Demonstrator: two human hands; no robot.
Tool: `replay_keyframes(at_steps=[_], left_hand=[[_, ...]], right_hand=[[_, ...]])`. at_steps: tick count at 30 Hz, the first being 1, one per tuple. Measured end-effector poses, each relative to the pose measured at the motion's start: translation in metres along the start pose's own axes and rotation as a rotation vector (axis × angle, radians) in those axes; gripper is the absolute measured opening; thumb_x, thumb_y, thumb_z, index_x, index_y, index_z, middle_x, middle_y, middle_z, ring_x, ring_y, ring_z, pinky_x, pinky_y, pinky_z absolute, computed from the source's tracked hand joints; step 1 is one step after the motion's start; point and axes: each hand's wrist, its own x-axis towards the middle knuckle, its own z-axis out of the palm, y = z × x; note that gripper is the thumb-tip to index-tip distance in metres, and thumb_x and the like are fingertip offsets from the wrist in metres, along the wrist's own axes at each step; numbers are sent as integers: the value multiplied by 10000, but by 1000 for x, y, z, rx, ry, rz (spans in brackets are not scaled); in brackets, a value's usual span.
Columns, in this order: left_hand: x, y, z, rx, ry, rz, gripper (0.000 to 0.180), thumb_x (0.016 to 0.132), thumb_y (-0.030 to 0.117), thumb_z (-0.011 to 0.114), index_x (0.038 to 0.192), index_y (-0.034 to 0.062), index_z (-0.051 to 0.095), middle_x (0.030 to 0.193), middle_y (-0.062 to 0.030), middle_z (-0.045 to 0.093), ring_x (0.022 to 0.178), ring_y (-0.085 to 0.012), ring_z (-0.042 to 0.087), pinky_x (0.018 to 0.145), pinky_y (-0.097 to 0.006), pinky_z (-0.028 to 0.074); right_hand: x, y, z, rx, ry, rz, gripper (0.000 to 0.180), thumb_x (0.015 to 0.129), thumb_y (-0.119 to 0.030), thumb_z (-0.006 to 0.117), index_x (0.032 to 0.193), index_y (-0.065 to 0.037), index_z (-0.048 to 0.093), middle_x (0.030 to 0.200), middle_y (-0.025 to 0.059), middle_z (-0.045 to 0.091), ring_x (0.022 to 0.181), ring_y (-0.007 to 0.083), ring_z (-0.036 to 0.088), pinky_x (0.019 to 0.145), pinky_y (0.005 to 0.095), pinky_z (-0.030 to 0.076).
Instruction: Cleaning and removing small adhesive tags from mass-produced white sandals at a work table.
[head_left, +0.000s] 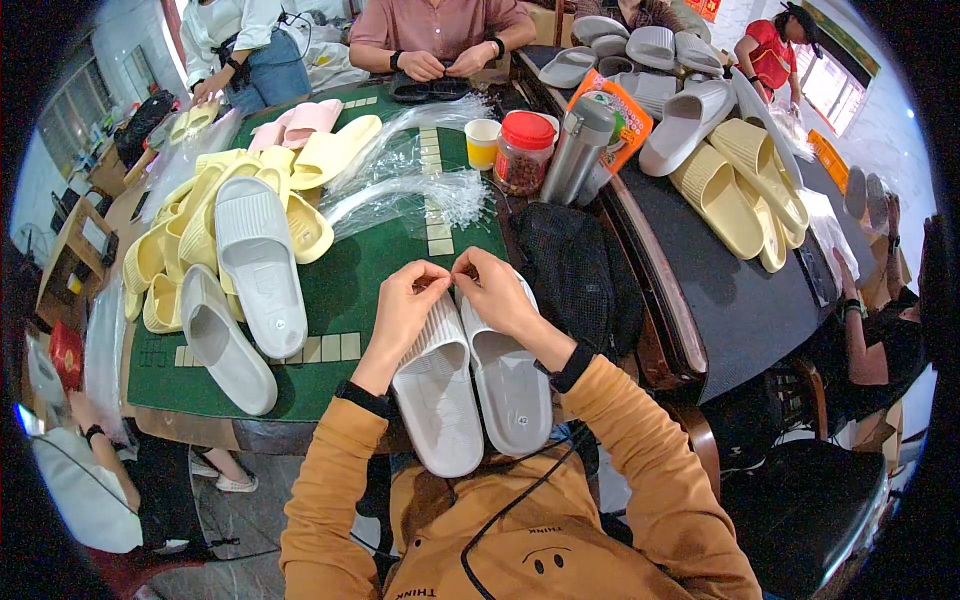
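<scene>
A pair of grey slide slippers (440,400) lies side by side at the table's near edge, toes pointing away from me and soles down. Above their toe ends, my left hand (408,305) and my right hand (498,290) meet with thumbs and forefingers pinched together. Whatever sits between the fingertips is too small to make out. Both wrists rest close over the slippers' ribbed straps, partly covering them. To the left, another grey pair (260,265) leans on a heap of pale yellow slippers (190,215).
Clear plastic strips (420,195) lie across the green table mat (330,385). A paper cup (482,143), a red-lidded jar (524,152) and a steel flask (578,150) stand ahead. A black mesh bag (575,265) sits right. More slippers (720,195) cover the dark side table. Other people work around.
</scene>
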Motion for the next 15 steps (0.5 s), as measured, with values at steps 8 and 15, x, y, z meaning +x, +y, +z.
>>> replay_keyframes(at_steps=[8,15], left_hand=[[0,-4,0,-7,32,23,112,889,68,642,971,3,683,888,-36,676,797,-94,605,738,-244,481],[0,-1,1,5,28,-44,126,900,71,623,987,-2,678,884,-40,679,808,-92,606,752,-247,482]], right_hand=[[0,-2,-1,-8,-9,-28,97,845,-76,591,895,6,580,883,181,631,865,354,618,752,439,483],[0,1,-1,7,5,-27,99,849,-85,594,893,3,580,869,175,629,831,348,616,720,436,478]])
